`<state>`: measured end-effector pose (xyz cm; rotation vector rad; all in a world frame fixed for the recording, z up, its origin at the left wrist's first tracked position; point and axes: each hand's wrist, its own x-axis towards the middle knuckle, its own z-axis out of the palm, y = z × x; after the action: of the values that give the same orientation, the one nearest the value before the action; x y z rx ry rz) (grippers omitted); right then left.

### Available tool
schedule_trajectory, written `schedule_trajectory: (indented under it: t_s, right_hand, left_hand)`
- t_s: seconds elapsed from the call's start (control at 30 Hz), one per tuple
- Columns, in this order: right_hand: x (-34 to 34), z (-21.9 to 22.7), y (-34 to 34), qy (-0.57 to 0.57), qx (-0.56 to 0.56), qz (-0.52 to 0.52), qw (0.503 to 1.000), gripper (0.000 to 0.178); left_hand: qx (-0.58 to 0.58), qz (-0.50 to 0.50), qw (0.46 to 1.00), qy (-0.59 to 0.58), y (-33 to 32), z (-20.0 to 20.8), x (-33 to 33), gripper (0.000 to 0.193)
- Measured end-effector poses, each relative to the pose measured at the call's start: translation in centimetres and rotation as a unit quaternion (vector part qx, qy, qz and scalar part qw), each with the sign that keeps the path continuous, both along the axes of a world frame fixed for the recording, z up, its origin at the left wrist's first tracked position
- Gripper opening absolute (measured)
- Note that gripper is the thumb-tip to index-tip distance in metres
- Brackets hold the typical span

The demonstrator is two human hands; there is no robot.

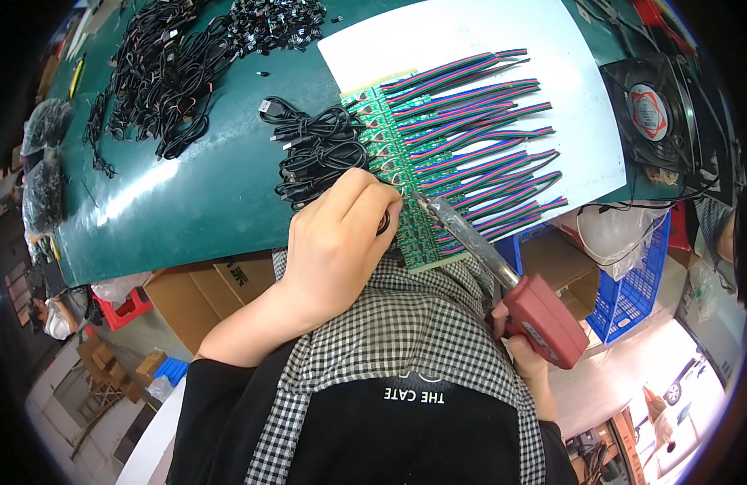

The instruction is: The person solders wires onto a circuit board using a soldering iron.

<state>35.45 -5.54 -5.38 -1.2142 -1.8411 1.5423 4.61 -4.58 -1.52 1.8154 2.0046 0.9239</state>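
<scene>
My left hand (pixel 337 234) is closed in a pinch, with a short loop of black cable (pixel 383 223) showing by its fingers at the edge of a green circuit-board panel (pixel 426 246). My right hand (pixel 528 356) grips the red handle of a soldering iron (pixel 544 319). The iron's tip reaches the panel just right of my left fingertips. Coiled black USB cables (pixel 321 153) lie along the panel's left side, their wire ends at its pads. Flat bundles of red, green, blue and black wires (pixel 478 137) run off its right side.
The panel lies partly on a white sheet (pixel 567 121) over the green table (pixel 171 234). More black cables (pixel 159 81) and a pile of small black parts (pixel 268 24) sit at the far left. A black fan (pixel 652 113) stands at right, above a blue crate (pixel 632 291).
</scene>
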Motion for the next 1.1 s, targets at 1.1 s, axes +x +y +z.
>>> schedule_trajectory:
  t_s: [1.1]
  right_hand:
    - [0.2, 0.1, -0.4, -0.017, -0.035, -0.045, 0.998, 0.071]
  left_hand:
    - [-0.037, -0.017, 0.999, -0.003, 0.1, 0.5, -0.3, 0.015]
